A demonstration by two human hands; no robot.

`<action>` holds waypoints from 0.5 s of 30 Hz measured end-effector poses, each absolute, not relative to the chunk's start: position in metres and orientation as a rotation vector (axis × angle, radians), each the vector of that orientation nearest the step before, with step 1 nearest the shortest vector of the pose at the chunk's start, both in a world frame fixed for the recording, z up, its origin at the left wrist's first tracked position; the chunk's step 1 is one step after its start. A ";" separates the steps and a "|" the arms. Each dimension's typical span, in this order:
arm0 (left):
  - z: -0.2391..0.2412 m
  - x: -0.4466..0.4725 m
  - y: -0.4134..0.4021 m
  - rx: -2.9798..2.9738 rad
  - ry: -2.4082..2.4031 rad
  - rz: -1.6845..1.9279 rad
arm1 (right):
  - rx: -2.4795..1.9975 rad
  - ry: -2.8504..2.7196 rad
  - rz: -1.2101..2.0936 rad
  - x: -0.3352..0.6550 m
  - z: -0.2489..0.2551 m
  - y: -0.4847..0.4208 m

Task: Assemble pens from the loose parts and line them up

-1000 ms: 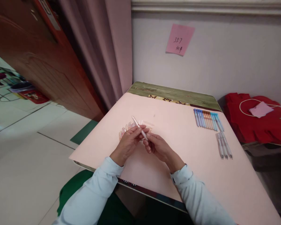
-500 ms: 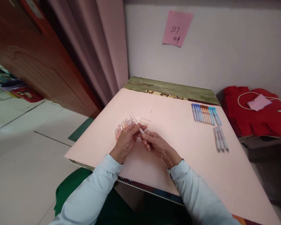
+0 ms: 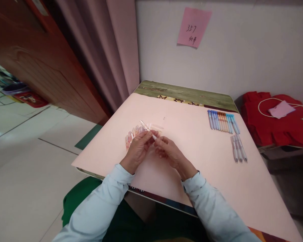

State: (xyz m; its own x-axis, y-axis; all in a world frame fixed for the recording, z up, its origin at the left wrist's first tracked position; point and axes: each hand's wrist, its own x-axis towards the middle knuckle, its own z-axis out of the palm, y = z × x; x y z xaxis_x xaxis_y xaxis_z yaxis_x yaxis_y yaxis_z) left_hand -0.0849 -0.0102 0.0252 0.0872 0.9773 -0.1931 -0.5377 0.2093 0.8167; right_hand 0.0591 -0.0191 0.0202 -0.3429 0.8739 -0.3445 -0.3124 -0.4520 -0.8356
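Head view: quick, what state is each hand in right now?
Left hand: closed, holding a pen around its middle.
Right hand: closed, fingertips pinching the same pen's near end.

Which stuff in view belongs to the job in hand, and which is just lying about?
Likely the job:
pen, held by left hand and right hand
clear pieces beyond the left hand
coloured pens, in a row
grey pens

Seemingly just around:
red cloth
white cable
pink paper
wall note
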 end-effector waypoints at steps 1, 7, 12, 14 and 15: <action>0.025 -0.085 -0.010 0.666 0.852 1.247 | -1.063 -0.850 1.938 0.059 0.020 -0.019; 0.028 -0.083 -0.011 0.667 0.854 1.274 | -1.046 -0.868 1.873 0.060 0.021 -0.019; 0.032 -0.083 -0.012 0.624 0.879 1.275 | -1.066 -0.903 1.934 0.061 0.022 -0.019; 0.033 -0.083 -0.012 0.633 0.906 1.285 | -1.101 -0.946 1.906 0.060 0.022 -0.019; 0.032 -0.084 -0.012 0.631 0.928 1.300 | -1.108 -0.973 1.862 0.060 0.021 -0.018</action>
